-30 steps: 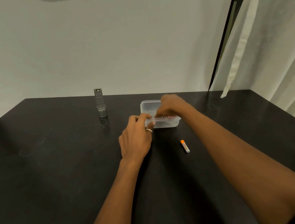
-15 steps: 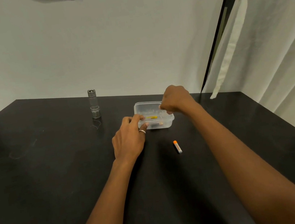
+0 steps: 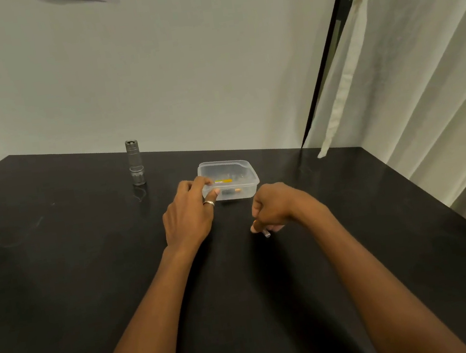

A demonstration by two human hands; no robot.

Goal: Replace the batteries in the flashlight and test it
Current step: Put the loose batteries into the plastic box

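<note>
A silver flashlight [image 3: 135, 163] stands upright on the black table [image 3: 60, 275], far left of my hands. A clear plastic box [image 3: 248, 174] holds a yellow-labelled battery [image 3: 223, 181] and a darker battery [image 3: 231, 191]. My left hand [image 3: 191, 215], with a ring, grips the box's near left corner. My right hand [image 3: 278, 207] is on the table just in front of the box, its fingers closed around a small white battery with an orange end [image 3: 265, 231]. Most of that battery is hidden by the fingers.
A pale wall rises behind the table. Light curtains [image 3: 423, 89] and a dark vertical frame [image 3: 325, 52] stand at the right, close to the table's right edge.
My right hand has left the box and dropped toward me onto the loose battery on the table. My left hand stays on the box. The view has shifted a little.
</note>
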